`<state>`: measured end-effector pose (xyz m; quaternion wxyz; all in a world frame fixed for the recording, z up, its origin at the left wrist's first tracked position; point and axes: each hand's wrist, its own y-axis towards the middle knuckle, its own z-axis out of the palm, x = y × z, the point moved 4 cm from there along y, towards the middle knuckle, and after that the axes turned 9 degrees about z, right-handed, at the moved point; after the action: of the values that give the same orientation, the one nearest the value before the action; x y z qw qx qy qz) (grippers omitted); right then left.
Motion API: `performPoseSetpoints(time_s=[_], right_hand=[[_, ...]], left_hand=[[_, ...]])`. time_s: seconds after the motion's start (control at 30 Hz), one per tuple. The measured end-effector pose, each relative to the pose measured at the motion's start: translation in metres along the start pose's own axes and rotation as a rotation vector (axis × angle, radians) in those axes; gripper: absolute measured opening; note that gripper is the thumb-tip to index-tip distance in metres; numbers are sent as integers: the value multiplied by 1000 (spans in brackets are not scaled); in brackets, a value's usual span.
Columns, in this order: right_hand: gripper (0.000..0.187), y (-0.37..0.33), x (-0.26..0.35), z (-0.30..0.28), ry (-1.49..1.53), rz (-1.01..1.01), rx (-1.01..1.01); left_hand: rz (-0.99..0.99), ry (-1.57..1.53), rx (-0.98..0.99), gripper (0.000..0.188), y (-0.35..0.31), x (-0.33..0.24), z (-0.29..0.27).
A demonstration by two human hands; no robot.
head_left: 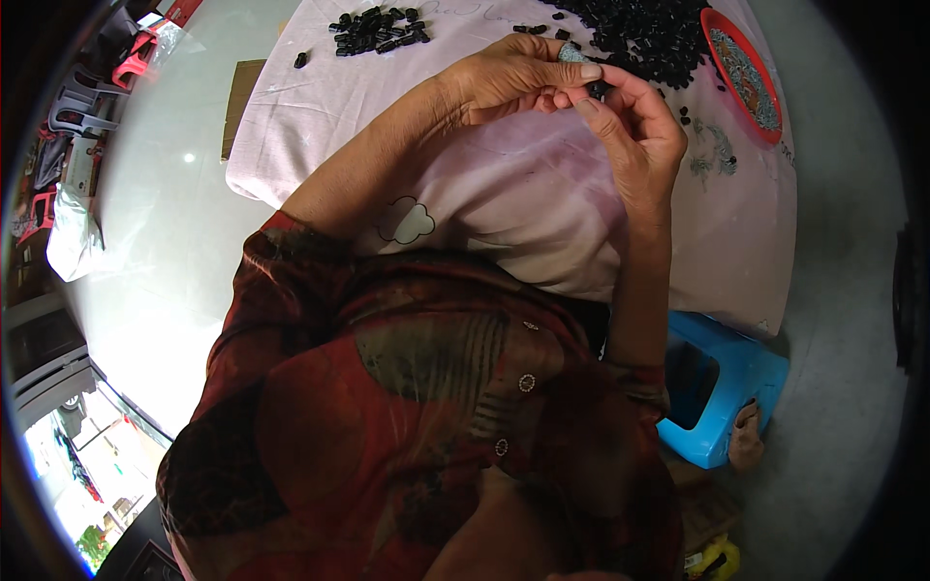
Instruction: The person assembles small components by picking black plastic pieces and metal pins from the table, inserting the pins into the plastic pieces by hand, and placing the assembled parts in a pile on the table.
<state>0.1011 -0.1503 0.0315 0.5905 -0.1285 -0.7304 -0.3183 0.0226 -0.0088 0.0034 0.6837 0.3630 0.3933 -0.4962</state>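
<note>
"Where's the black piece?"
"Take it as the clock's centre: the small black piece (598, 89) sits at the fingertips of the right hand (641, 140), pinched narrowly by thumb and fingers. They cover most of it, so its full shape is hidden."
"And the left hand (499, 77)?"
"At nine o'clock, its thumb tip just beside the piece. I can't tell whether it grips the piece too; its lower fingers are partly tucked away. Something grey and speckled (573, 54) shows at its index finger, too small to identify."
"What lies around?"
"At one o'clock, a large heap of black pieces (644, 39), cut off by the upper edge. Between nine and ten, a smaller group (378, 33). At three, a red tray (773, 137) of fine grey bits, hard to separate. Loose metallic bits (715, 155) at four, blurred together on the pink cloth (722, 242)."
</note>
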Motion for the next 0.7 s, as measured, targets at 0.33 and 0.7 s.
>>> performPoseSetpoints(time_s=[0.33, 0.7], right_hand=[[24, -3, -5, -3, -30, -30, -55], [29, 3, 12, -5, -537, -145, 60]], left_hand=[[-20, -85, 26, 28, -2, 2, 2], [-62, 273, 78, 22, -4, 1, -4]])
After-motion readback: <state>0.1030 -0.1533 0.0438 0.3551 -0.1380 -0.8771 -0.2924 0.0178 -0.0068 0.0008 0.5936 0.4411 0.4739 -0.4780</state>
